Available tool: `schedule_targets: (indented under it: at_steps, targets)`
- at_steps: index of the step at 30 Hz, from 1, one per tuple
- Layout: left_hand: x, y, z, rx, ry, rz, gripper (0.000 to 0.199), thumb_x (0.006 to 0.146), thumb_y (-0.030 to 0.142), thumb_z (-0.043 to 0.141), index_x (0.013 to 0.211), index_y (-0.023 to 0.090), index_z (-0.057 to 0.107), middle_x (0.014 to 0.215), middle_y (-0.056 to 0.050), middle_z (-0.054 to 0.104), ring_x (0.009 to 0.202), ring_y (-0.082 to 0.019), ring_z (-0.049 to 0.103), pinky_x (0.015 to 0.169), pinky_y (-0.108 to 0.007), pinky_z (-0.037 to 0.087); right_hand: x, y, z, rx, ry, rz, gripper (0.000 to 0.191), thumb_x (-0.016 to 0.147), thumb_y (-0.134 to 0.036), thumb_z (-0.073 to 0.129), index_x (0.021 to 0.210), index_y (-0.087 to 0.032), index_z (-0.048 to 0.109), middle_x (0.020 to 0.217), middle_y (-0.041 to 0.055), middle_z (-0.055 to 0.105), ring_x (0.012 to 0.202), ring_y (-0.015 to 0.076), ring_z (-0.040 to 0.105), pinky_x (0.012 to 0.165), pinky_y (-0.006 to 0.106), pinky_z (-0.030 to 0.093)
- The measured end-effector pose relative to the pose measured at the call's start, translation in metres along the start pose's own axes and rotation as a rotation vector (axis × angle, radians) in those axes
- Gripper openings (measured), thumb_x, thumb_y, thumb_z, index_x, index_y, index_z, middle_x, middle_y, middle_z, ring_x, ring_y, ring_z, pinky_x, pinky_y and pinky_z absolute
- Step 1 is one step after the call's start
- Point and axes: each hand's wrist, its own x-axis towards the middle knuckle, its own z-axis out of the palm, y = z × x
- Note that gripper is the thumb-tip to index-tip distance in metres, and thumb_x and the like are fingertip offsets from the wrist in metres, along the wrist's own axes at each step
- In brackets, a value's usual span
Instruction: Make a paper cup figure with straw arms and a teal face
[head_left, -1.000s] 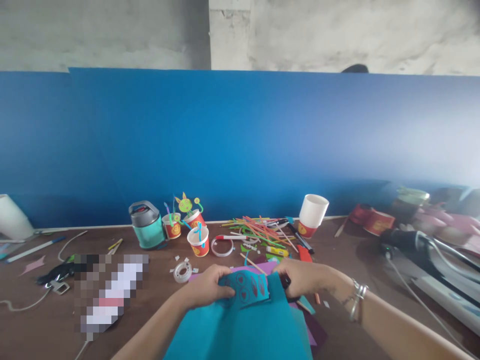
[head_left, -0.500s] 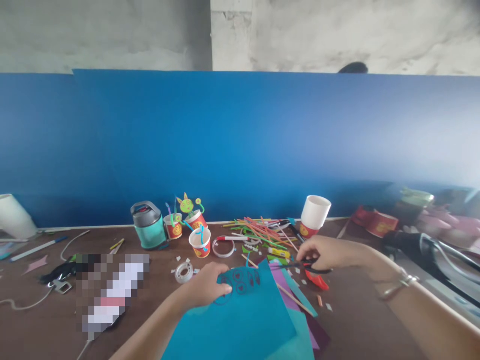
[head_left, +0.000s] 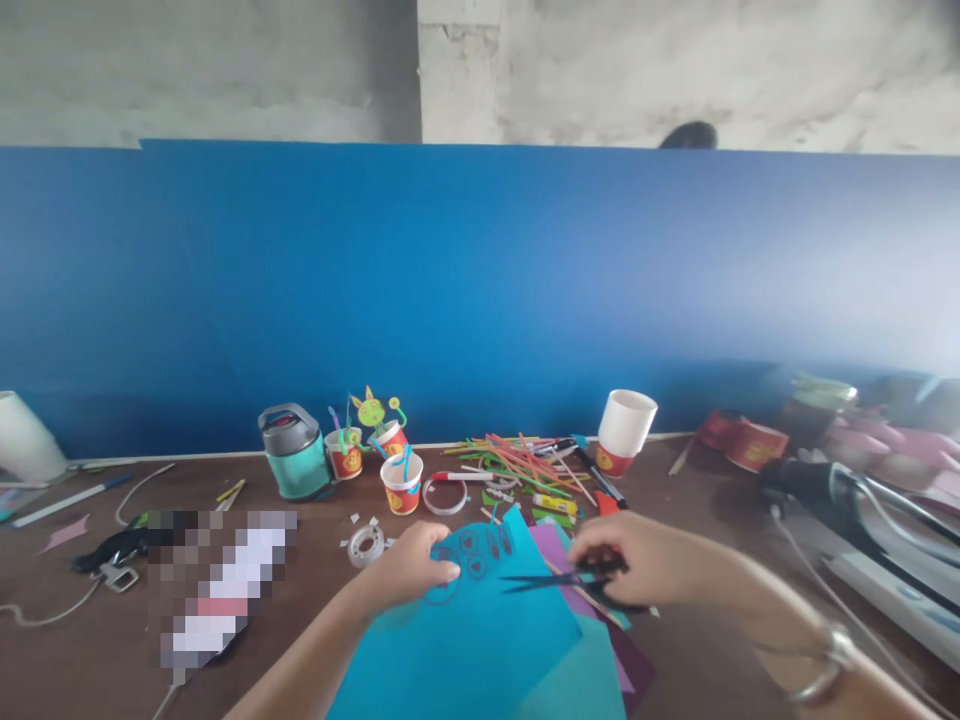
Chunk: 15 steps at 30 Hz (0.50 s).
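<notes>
- While pinning the blue paper (head_left: 480,650) at its upper left side with the left hand (head_left: 405,570), is bringing the scissors (head_left: 559,579) in over the sheet, closer to the drawn shapes (head_left: 478,566).
- By judgement, is positioning the blades rather than cutting at this moment.
- With the left thumb on top, is pressing the blue paper; because of hidden fingertips below, is not showing how firmly.
- With the right hand (head_left: 637,560), is gripping the scissors by the handles, fingers curling closed; is pointing the slightly parted blades to the left.
- Is leaving uncertain, from this view, any touch between blades and paper.
- Is lying flat under the blades, in front of the body: the blue paper, partly over purple paper (head_left: 550,545).
</notes>
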Motion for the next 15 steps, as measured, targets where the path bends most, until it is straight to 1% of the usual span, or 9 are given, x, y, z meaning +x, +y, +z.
schedule_targets:
  at_steps: [2, 3, 5, 7, 11, 13, 15]
  targets:
    - [0.0, 0.004, 0.001, 0.029, 0.021, -0.003, 0.024, 0.07, 0.03, 0.06, 0.089, 0.016, 0.064, 0.094, -0.004, 0.068, 0.095, -0.029, 0.059, 0.075, -0.031, 0.042, 0.011, -0.008, 0.021, -0.066, 0.023, -0.014, 0.024, 0.06, -0.011, 0.055, 0.077, -0.019, 0.071, 0.072, -0.0003, 0.063, 0.065, 0.0141, 0.054, 0.056, 0.022, 0.036]
    - [0.0, 0.005, 0.001, 0.036, 0.032, -0.002, 0.024, 0.069, 0.03, 0.061, 0.088, 0.016, 0.064, 0.093, -0.003, 0.068, 0.094, -0.029, 0.059, 0.075, -0.03, 0.042, 0.016, -0.01, 0.029, -0.083, 0.056, -0.024, 0.023, 0.059, -0.012, 0.055, 0.075, -0.018, 0.07, 0.071, -0.0001, 0.063, 0.066, 0.0142, 0.054, 0.056, 0.022, 0.036]
    - [0.0, 0.006, -0.001, 0.018, 0.032, 0.009, 0.025, 0.069, 0.03, 0.061, 0.089, 0.016, 0.065, 0.092, -0.003, 0.069, 0.094, -0.028, 0.059, 0.074, -0.03, 0.043, 0.024, -0.009, 0.038, -0.08, 0.073, -0.038, 0.028, 0.058, -0.012, 0.056, 0.081, -0.018, 0.07, 0.075, 0.0007, 0.064, 0.068, 0.015, 0.054, 0.058, 0.022, 0.036]
    - [-0.001, 0.005, -0.003, -0.035, 0.013, 0.023, 0.025, 0.069, 0.029, 0.061, 0.091, 0.015, 0.065, 0.092, -0.003, 0.069, 0.091, -0.026, 0.06, 0.073, -0.03, 0.043, 0.028, -0.005, 0.038, -0.056, 0.074, -0.051, 0.032, 0.059, -0.012, 0.056, 0.087, -0.018, 0.071, 0.078, 0.0009, 0.065, 0.07, 0.0151, 0.055, 0.06, 0.022, 0.037]
    - [-0.001, 0.001, -0.005, -0.139, -0.026, 0.052, 0.026, 0.068, 0.026, 0.061, 0.09, 0.015, 0.067, 0.088, -0.002, 0.069, 0.083, -0.023, 0.06, 0.069, -0.028, 0.043, 0.031, -0.005, 0.034, -0.044, 0.051, -0.072, 0.035, 0.06, -0.012, 0.057, 0.092, -0.019, 0.071, 0.081, 0.0008, 0.065, 0.072, 0.0154, 0.055, 0.063, 0.022, 0.038]
    - [0.0, 0.003, -0.003, -0.181, -0.041, 0.047, 0.024, 0.067, 0.028, 0.062, 0.088, 0.015, 0.067, 0.083, -0.001, 0.068, 0.077, -0.021, 0.059, 0.064, -0.027, 0.042, 0.034, -0.01, 0.036, -0.053, 0.037, -0.089, 0.037, 0.06, -0.013, 0.059, 0.095, -0.02, 0.071, 0.085, 0.0014, 0.065, 0.075, 0.0161, 0.055, 0.065, 0.023, 0.039]
    - [0.001, 0.007, 0.0, -0.214, -0.055, 0.041, 0.02, 0.066, 0.028, 0.063, 0.082, 0.015, 0.065, 0.076, 0.0, 0.065, 0.071, -0.019, 0.057, 0.06, -0.026, 0.039, 0.038, -0.014, 0.042, -0.072, 0.04, -0.105, 0.032, 0.061, -0.015, 0.061, 0.091, -0.019, 0.07, 0.085, 0.0011, 0.064, 0.075, 0.016, 0.055, 0.065, 0.023, 0.038]
